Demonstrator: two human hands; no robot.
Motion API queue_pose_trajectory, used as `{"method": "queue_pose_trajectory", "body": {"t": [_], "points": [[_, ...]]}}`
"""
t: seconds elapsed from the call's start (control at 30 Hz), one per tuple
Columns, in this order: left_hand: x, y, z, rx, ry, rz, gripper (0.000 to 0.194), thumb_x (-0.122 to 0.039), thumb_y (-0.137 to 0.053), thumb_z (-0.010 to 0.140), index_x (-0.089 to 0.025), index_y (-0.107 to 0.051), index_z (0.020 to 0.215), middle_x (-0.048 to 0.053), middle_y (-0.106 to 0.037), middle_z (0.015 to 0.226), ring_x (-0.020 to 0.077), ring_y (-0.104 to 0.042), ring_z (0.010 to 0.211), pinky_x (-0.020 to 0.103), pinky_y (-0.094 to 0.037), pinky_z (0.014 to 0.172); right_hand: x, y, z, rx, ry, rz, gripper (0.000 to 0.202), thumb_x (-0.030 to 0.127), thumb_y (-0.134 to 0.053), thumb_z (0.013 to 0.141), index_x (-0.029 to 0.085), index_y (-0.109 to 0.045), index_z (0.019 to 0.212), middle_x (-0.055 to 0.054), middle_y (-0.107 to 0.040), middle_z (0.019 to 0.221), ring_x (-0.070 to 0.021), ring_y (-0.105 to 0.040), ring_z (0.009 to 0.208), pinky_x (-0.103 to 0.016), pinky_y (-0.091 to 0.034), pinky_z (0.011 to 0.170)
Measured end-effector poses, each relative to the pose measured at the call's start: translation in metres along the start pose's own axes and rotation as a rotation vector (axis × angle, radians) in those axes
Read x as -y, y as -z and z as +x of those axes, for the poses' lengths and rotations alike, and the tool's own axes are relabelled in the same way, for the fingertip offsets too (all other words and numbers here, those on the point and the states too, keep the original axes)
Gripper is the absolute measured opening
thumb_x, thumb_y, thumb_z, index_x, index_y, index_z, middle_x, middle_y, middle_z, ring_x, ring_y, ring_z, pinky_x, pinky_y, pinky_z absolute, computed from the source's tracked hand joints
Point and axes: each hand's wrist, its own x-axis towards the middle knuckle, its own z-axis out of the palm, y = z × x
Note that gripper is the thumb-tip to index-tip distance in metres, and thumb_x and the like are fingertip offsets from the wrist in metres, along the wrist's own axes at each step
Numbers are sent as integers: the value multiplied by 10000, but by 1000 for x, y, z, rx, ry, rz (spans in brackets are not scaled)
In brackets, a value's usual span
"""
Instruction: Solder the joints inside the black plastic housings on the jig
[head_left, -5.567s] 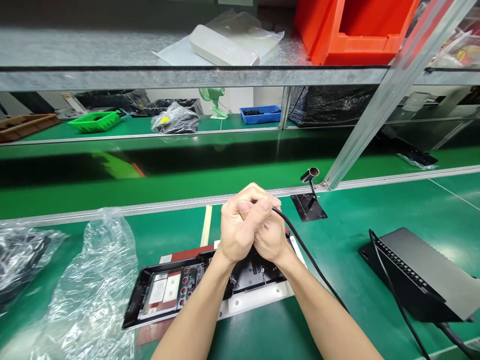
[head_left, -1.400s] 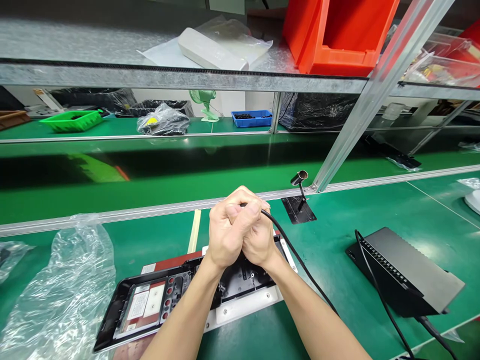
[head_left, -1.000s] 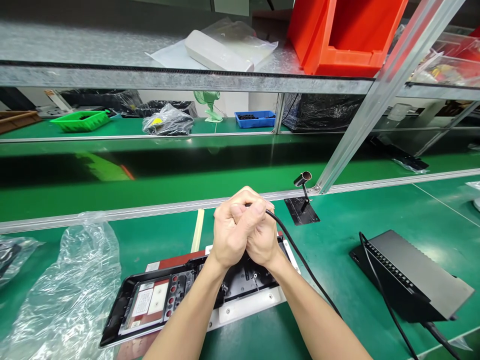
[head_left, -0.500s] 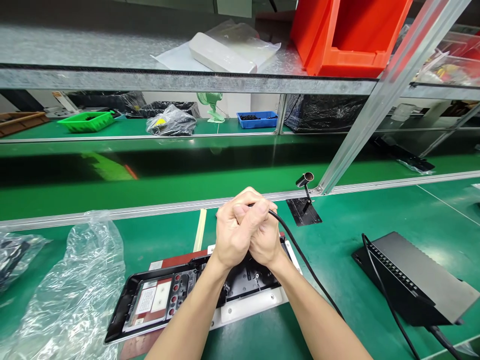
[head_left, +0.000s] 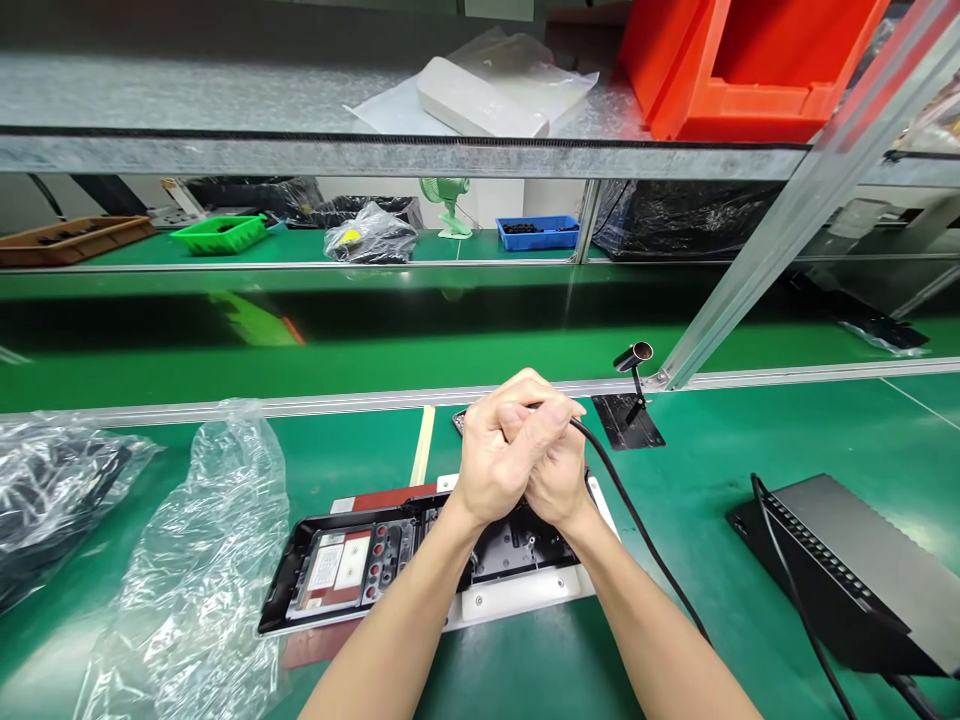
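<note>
Both hands are closed and pressed together above a black plastic housing [head_left: 517,550]. The fingers of my left hand [head_left: 491,465] wrap round a black cable [head_left: 626,490], with the thumb lying across my right hand. My right hand [head_left: 562,475] is closed on the same cable, which runs out past the knuckles and down to the right. The part of it inside the grip is hidden. Under my forearms, the open housing lies on a white and dark red fixture [head_left: 517,597]. A small dark-rimmed tray [head_left: 458,423] is partly hidden behind my left hand.
A clear plastic bag [head_left: 202,560] lies left of the housing, with another bagged dark item [head_left: 67,500] beyond. A black tube on a stand [head_left: 630,420] stands behind right. At right is a black box [head_left: 840,570] with cords. A metal shelf [head_left: 300,155] carries a red bin [head_left: 765,110].
The view has shifted, so the bench and shelf items appear further right. My hands stay clasped on the cable over the housing.
</note>
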Motion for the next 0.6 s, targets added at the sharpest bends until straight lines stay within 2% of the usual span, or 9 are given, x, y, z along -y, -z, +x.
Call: {"method": "queue_pose_trajectory", "body": {"t": [0.37, 0.6], "points": [[3, 0, 0, 0, -15, 7, 309, -462, -627, 948, -208, -748, 821, 58, -710, 869, 182, -649, 735, 333, -491, 704, -5, 0, -2, -23, 13, 37, 482, 458, -596, 927, 205, -403, 564, 10, -446, 602, -128, -446, 617, -274, -391, 556], [3, 0, -2, -7, -17, -3, 269, -410, -622, 957, -201, -762, 861, 72, -701, 866, 189, -627, 753, 346, -485, 727, 4, -1, 0, -32, 57, 55, 439, 378, -606, 928, 197, -420, 574, 9, -454, 617, -136, -475, 659, -283, -389, 592]]}}
